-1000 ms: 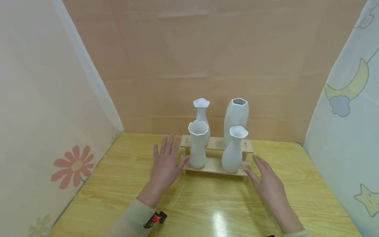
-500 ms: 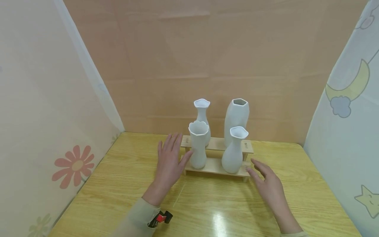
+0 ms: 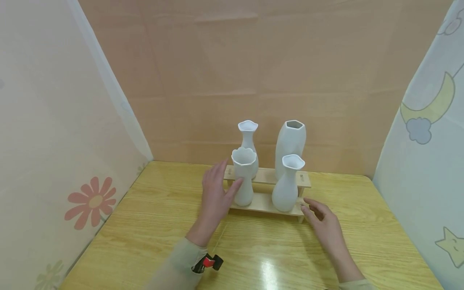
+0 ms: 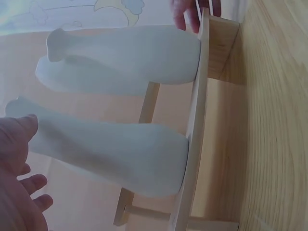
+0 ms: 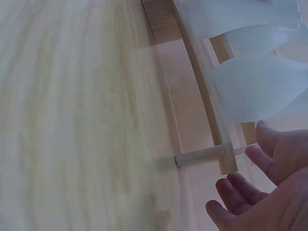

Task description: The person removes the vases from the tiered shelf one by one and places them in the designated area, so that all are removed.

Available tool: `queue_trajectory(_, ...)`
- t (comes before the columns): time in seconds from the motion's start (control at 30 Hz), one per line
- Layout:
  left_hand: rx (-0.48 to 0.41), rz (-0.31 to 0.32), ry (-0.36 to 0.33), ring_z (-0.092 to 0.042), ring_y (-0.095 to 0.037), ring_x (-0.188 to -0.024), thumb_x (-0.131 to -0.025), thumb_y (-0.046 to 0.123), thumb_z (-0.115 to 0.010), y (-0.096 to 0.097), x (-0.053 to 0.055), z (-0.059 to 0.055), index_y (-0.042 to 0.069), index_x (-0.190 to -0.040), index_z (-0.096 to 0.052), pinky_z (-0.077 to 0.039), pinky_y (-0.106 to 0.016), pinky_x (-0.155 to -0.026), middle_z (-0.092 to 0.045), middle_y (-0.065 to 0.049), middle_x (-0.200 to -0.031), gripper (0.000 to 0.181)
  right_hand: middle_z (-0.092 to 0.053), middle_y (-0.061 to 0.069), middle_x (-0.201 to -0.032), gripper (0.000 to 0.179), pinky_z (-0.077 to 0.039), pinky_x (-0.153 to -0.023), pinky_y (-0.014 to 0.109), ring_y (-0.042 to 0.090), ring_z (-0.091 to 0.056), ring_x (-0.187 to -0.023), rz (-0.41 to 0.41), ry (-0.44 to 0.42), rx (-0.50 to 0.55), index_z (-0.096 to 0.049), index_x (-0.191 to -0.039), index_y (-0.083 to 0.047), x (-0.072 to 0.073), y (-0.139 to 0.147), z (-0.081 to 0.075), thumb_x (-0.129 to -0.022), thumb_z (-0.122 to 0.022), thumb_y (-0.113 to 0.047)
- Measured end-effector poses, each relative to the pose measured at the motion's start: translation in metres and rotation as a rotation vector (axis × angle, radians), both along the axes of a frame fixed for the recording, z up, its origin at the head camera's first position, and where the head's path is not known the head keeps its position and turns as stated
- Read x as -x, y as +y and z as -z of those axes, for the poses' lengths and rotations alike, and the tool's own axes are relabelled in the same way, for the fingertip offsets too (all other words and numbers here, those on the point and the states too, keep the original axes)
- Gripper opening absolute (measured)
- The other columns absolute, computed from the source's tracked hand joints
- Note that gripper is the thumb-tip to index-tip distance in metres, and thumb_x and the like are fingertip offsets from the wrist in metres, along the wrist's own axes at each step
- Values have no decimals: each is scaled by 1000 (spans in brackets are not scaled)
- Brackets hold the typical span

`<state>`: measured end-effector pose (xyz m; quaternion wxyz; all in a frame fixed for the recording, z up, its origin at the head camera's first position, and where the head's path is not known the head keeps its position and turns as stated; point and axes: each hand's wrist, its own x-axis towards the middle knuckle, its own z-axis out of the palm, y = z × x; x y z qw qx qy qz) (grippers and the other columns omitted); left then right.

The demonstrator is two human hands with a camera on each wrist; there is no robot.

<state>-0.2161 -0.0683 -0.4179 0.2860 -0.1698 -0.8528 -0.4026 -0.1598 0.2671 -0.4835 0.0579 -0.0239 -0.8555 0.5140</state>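
A white vase with a scalloped rim [image 3: 243, 177] stands upright at the left of a two-tier wooden rack's lower shelf [image 3: 262, 203]. My left hand [image 3: 216, 193] is beside it with fingers spread, its thumb overlapping the vase's front in the head view. In the left wrist view the thumb [image 4: 30, 126] lies at the vase's upper part, fingers apart below. My right hand [image 3: 324, 225] is at the shelf's right end, fingers loosely bent around the corner and holding nothing. Close to it stands a round-bellied white vase [image 3: 285, 193].
On the upper shelf [image 3: 265, 176] stand a slim flared vase [image 3: 248, 137] at left and a tall faceted vase [image 3: 290, 145] at right. The rack rests on a wood-grain table [image 3: 163, 225]. A peach cloth [image 3: 203, 80] hangs behind, and printed sheets flank both sides.
My left hand has moved right, closer to the scalloped vase, its thumb now across the front. The right hand has shifted slightly left and down toward the shelf's end. The vases stay put.
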Motion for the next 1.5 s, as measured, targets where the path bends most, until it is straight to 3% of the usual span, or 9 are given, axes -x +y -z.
queue_trajectory(0.27,-138,15,-83,-49,-37,-146,-101,36,-83,14,2,-4,10,-163,-49,-37,-63,-122,-59,-11,-155,75,-45,24,-168,67,-40,-123,59,48,-43,-153,27,-55,60,-56,-162,-12,7,1,8,-109,-66,-53)
queue_trajectory(0.37,-181,28,-113,-49,-33,-146,-100,35,-85,18,2,-4,12,-164,-48,-41,-61,-120,-58,-9,-155,77,-44,20,-170,67,-49,-115,35,45,-43,-154,27,-67,66,-56,-162,-13,10,2,11,-109,-66,-53)
queue_trajectory(0.43,-207,39,-128,-50,-31,-145,-99,33,-86,21,2,-5,13,-165,-48,-43,-60,-119,-58,-8,-155,79,-43,17,-172,68,-48,-107,18,42,-42,-156,28,-78,88,-55,-163,-12,11,3,14,-109,-67,-53)
queue_trajectory(0.5,-228,46,-148,-51,-29,-145,-99,32,-87,24,3,-4,13,-166,-47,-43,-59,-120,-58,-8,-156,80,-42,15,-173,70,-46,-104,13,40,-41,-157,32,-102,111,-54,-163,-13,13,3,15,-108,-68,-54)
queue_trajectory(0.63,-268,54,-176,-52,-28,-145,-99,30,-87,28,2,-4,11,-166,-46,-44,-57,-120,-57,-9,-156,81,-35,13,-177,75,-42,-123,39,37,-35,-160,34,-172,176,-50,-167,-14,15,4,19,-107,-69,-56)
queue_trajectory(0.73,-286,57,-182,-55,-29,-141,-99,28,-87,30,3,-3,10,-167,-45,-46,-55,-119,-58,-10,-153,81,-30,13,-179,76,-34,-128,55,38,-29,-162,32,-195,218,-48,-167,-13,15,4,21,-107,-70,-55)
queue_trajectory(1.03,-351,77,-196,-63,-29,-131,-100,20,-86,34,4,-2,11,-167,-44,-55,-47,-111,-60,-9,-148,80,-28,11,-180,74,-35,-127,53,39,-28,-163,45,-179,233,-50,-166,-14,16,4,27,-107,-70,-55)
queue_trajectory(1.23,-362,76,-205,-64,-29,-129,-101,18,-84,34,3,-3,10,-166,-45,-55,-46,-110,-61,-8,-147,76,-31,10,-178,71,-42,-120,40,37,-31,-162,56,-171,222,-51,-165,-16,17,2,29,-108,-68,-55)
queue_trajectory(1.5,-360,81,-222,-65,-29,-128,-100,17,-85,34,5,-2,12,-165,-46,-55,-48,-110,-62,-7,-147,76,-27,11,-180,72,-32,-128,54,36,-25,-165,49,-163,253,-48,-167,-12,16,1,30,-109,-68,-51)
